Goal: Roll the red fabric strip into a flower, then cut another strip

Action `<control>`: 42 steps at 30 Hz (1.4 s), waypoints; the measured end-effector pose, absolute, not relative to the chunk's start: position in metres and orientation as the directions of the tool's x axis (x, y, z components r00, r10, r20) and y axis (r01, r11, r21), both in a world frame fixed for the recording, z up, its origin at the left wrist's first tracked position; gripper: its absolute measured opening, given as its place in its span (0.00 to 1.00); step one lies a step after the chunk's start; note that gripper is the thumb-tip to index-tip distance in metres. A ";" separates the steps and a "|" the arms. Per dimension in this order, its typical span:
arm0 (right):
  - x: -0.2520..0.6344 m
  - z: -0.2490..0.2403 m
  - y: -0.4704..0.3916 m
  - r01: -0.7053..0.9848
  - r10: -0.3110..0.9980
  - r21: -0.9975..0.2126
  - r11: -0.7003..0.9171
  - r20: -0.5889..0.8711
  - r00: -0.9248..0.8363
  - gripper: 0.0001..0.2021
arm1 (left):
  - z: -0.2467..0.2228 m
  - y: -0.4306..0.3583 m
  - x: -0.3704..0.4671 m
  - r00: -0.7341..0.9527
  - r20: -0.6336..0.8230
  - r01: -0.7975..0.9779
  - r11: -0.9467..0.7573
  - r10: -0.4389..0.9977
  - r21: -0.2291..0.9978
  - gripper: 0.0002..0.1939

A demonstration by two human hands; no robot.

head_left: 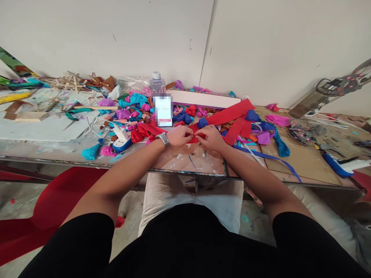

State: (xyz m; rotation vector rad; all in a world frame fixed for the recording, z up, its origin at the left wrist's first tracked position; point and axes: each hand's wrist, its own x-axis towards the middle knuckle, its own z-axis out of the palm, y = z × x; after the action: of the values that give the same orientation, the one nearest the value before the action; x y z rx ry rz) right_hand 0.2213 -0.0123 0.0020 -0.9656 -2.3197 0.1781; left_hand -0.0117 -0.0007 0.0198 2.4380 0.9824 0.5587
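Note:
My left hand [179, 135], with a watch [164, 139] on its wrist, is closed in a pinch near the table's front edge. Close beside it my right hand [212, 138] is pinched too. Between the fingertips of both shows a small piece of red crepe paper [199, 136], partly hidden by the fingers. Behind the right hand lie long red crepe paper strips [227, 114] and a blue crumpled piece [202, 122]. A lit phone [164, 112] stands upright beyond my left hand, leaning near a plastic bottle [157, 83].
Rolled and crumpled paper in many colours, including a pink rosette [108, 151], is heaped along the table. A power strip [121, 143] sits left of my hands. On the left are green-handled pliers [78, 112]; on the right, a dark bottle [315, 96] and cardboard [298, 162].

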 end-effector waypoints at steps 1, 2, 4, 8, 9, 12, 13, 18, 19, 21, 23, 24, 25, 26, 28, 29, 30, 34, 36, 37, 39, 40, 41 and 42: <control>0.221 0.002 -0.012 0.599 0.680 -0.341 0.725 0.492 -0.543 0.15 | 0.020 -0.001 -0.012 0.664 0.193 0.534 -0.639 0.722 0.553 0.14; 0.221 0.003 -0.013 0.599 0.679 -0.340 0.725 0.496 -0.541 0.15 | 0.020 -0.001 -0.011 0.666 0.188 0.529 -0.634 0.722 0.564 0.14; 0.221 0.004 -0.013 0.596 0.677 -0.340 0.727 0.503 -0.538 0.15 | 0.020 -0.001 -0.011 0.666 0.183 0.521 -0.627 0.723 0.580 0.13; 0.222 0.005 -0.014 0.597 0.679 -0.342 0.726 0.498 -0.540 0.13 | 0.019 -0.001 -0.011 0.655 0.195 0.510 -0.617 0.730 0.599 0.13; 0.222 0.005 -0.014 0.595 0.678 -0.342 0.727 0.497 -0.542 0.13 | 0.018 0.000 -0.011 0.651 0.200 0.506 -0.616 0.732 0.604 0.13; 0.222 0.006 -0.014 0.585 0.671 -0.344 0.734 0.501 -0.547 0.13 | 0.017 0.002 -0.011 0.653 0.205 0.494 -0.615 0.729 0.615 0.13; 0.222 0.006 -0.014 0.583 0.668 -0.342 0.737 0.505 -0.547 0.13 | 0.017 0.002 -0.011 0.654 0.204 0.488 -0.613 0.728 0.621 0.12; 0.223 0.004 -0.012 0.559 0.636 -0.326 0.762 0.538 -0.553 0.12 | 0.017 0.004 -0.012 0.657 0.180 0.478 -0.589 0.732 0.651 0.11; 0.224 0.004 -0.012 0.552 0.628 -0.323 0.769 0.545 -0.556 0.12 | 0.017 0.004 -0.012 0.658 0.175 0.479 -0.586 0.732 0.653 0.11; 0.224 0.003 -0.011 0.543 0.618 -0.319 0.777 0.553 -0.559 0.13 | 0.018 0.004 -0.012 0.660 0.170 0.479 -0.584 0.732 0.655 0.10; 0.224 0.003 -0.011 0.545 0.622 -0.322 0.774 0.547 -0.560 0.14 | 0.019 0.004 -0.011 0.660 0.172 0.475 -0.583 0.732 0.659 0.12; 0.224 0.004 -0.011 0.549 0.628 -0.326 0.770 0.541 -0.559 0.14 | 0.019 0.004 -0.011 0.657 0.175 0.473 -0.582 0.734 0.662 0.13; 0.224 0.004 -0.011 0.553 0.635 -0.331 0.765 0.536 -0.557 0.15 | 0.019 0.004 -0.011 0.653 0.179 0.472 -0.580 0.736 0.664 0.15; 0.224 0.004 -0.011 0.557 0.640 -0.335 0.760 0.533 -0.553 0.15 | 0.020 0.004 -0.011 0.650 0.183 0.469 -0.579 0.738 0.667 0.17; 0.224 0.004 -0.011 0.560 0.647 -0.342 0.755 0.531 -0.548 0.15 | 0.019 0.004 -0.011 0.649 0.189 0.463 -0.579 0.737 0.671 0.19; 0.224 0.004 -0.011 0.561 0.648 -0.344 0.753 0.532 -0.544 0.15 | 0.019 0.005 -0.011 0.651 0.190 0.460 -0.581 0.735 0.671 0.19; 0.224 0.004 -0.011 0.561 0.649 -0.345 0.752 0.534 -0.541 0.14 | 0.019 0.005 -0.011 0.655 0.190 0.457 -0.583 0.732 0.671 0.19; 0.224 0.005 -0.013 0.580 0.662 -0.344 0.738 0.535 -0.525 0.12 | 0.016 0.007 -0.012 0.655 0.210 0.448 -0.597 0.726 0.666 0.17; 0.223 0.005 -0.014 0.592 0.673 -0.346 0.728 0.526 -0.520 0.12 | 0.015 0.007 -0.012 0.652 0.220 0.441 -0.599 0.726 0.668 0.17; 0.223 0.006 -0.014 0.597 0.678 -0.348 0.723 0.521 -0.518 0.12 | 0.015 0.007 -0.012 0.650 0.222 0.439 -0.597 0.727 0.671 0.16; 0.222 0.006 -0.015 0.605 0.687 -0.350 0.715 0.515 -0.513 0.11 | 0.015 0.006 -0.012 0.644 0.223 0.439 -0.592 0.732 0.676 0.17; 0.222 0.007 -0.015 0.608 0.689 -0.351 0.712 0.514 -0.511 0.10 | 0.015 0.005 -0.011 0.640 0.225 0.440 -0.591 0.735 0.676 0.17; 0.221 0.007 -0.015 0.609 0.690 -0.351 0.711 0.515 -0.509 0.09 | 0.016 0.004 -0.011 0.636 0.230 0.441 -0.591 0.736 0.675 0.16; 0.221 0.006 -0.016 0.609 0.689 -0.351 0.711 0.520 -0.505 0.09 | 0.017 0.003 -0.010 0.633 0.236 0.441 -0.594 0.737 0.673 0.16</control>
State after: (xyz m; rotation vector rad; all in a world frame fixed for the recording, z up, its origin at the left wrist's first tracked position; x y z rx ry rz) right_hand 0.2211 -0.0156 0.0064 -0.9823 -2.2673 0.1598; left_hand -0.0104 0.0035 0.0165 2.2819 0.9179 0.6797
